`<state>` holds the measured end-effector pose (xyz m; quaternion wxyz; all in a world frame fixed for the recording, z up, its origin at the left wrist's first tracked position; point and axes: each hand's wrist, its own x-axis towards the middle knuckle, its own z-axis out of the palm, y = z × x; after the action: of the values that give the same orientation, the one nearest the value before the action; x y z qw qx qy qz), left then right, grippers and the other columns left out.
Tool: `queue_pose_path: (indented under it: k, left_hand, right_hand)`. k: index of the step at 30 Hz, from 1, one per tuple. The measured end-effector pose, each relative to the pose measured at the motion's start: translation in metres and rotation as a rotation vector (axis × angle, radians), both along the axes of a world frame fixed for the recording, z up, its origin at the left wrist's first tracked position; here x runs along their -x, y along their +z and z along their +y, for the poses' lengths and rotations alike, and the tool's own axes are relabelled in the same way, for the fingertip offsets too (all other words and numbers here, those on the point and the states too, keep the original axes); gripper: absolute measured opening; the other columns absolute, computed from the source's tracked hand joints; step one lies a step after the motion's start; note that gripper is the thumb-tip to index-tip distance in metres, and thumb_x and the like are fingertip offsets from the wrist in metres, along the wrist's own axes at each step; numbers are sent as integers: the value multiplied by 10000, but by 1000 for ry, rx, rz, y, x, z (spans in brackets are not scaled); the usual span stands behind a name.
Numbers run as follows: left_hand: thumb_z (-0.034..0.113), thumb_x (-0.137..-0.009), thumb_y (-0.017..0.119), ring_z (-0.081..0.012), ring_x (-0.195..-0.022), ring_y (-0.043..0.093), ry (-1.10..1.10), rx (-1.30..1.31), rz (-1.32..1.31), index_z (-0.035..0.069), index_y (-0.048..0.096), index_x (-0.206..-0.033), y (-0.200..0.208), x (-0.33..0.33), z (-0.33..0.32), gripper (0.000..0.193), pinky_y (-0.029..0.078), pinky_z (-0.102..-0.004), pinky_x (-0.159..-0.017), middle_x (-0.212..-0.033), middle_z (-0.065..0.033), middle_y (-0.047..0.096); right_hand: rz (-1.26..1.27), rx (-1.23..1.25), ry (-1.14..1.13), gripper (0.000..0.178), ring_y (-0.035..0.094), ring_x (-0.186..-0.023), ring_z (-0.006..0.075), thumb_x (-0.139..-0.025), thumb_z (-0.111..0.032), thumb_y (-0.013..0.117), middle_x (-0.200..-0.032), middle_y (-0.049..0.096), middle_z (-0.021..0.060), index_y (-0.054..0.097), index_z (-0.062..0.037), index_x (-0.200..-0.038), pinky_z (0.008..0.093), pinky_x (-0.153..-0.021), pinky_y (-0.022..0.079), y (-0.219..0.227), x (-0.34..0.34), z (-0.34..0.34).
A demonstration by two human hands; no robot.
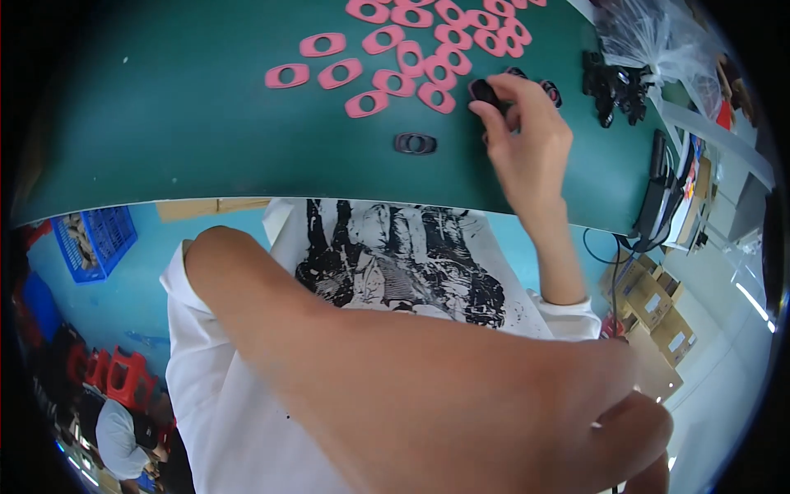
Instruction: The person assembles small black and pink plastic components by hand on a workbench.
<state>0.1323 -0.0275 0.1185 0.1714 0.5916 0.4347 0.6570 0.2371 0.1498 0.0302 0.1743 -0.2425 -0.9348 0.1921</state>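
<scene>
My right hand point(533, 136) is over the green table, thumb and fingers pinched on a small black oval part point(484, 91). Close behind it lie two dark oblong pieces, one of them with a pink middle point(551, 93). To its left, a dark oblong piece with a ring-shaped centre point(415, 143) rests flat by itself. Many pink oblong rings point(397, 82) are spread just beyond and left of the hand. My left forearm crosses low in front of me, very near the camera. My left hand point(629, 424) is at the lower right, blurred, its fingers mostly hidden.
The green table point(197, 140) ends in a curved near edge. At its right are a heap of black parts point(613, 89), a clear plastic bag point(658, 41) and a black device with cables point(654, 185). Below stand cardboard boxes point(650, 300), a blue crate point(95, 243) and red stools point(127, 379).
</scene>
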Motion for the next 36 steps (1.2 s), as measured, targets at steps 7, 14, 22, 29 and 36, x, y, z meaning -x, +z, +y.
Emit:
queue_pose_path:
  k: [7,14,22,29,36]
  left_hand:
    - [169,-618,720,-119,-534,466,-88,186,1,160,728,-857,22,17,-6,240,325,-238,-489,-721,37,557]
    - [124,-559,727,-167,-561,522,108,276,165,73,711,-867,10,4,-4,312,381,-285,-482,-761,-16,586]
    - [-35,-653,646,-285,-894,540,217,560,826,-15,572,-1015,-74,21,13,370,499,-360,-686,-1004,-133,517]
    - [-127,-531,645,-291,-887,518,153,622,745,-46,524,-1050,-78,17,13,538,507,-361,-711,-948,-145,477]
    - [-53,-632,639,-289,-883,541,132,442,701,-54,570,-1038,-66,1,32,412,516,-358,-761,-986,-153,496]
  right_hand:
    - [176,-97,-89,174,598,-636,95,-795,17,754,-917,699,54,716,-40,-955,246,-541,500,25,-17,28]
    - [50,-142,1,122,670,-718,200,-795,-13,759,-948,703,112,708,3,-904,289,-579,544,7,-12,33]
    - [252,-10,-193,159,601,-644,118,-785,-13,777,-955,716,109,718,-13,-932,220,-560,457,47,-26,58]
    - [142,-199,113,143,616,-735,182,-751,4,774,-938,716,86,714,-23,-878,263,-564,463,24,-20,47]
    - [33,-129,144,151,638,-820,267,-735,6,763,-955,686,108,706,-8,-873,322,-657,529,13,-11,46]
